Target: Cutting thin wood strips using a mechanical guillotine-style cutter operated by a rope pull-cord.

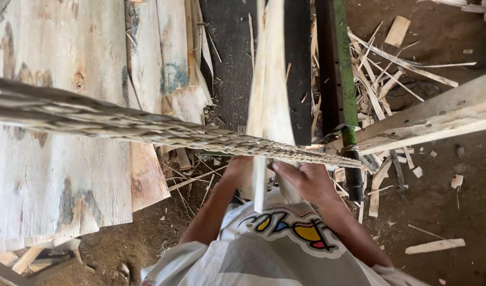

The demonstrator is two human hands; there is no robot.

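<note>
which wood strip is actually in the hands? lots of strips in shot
The long pale strip running up the middle of the view. Both the left hand and right hand hold its near end; the other strips lie loose on the dirt floor.

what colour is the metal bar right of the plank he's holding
Green on its upper face, dark along the side, seen in the head view.

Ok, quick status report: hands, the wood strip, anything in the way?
Right hand gripping the pale wood strip at its near end. Left hand partly hidden behind it, grip unclear. Braided rope crosses in front; offcuts litter the floor.
</note>
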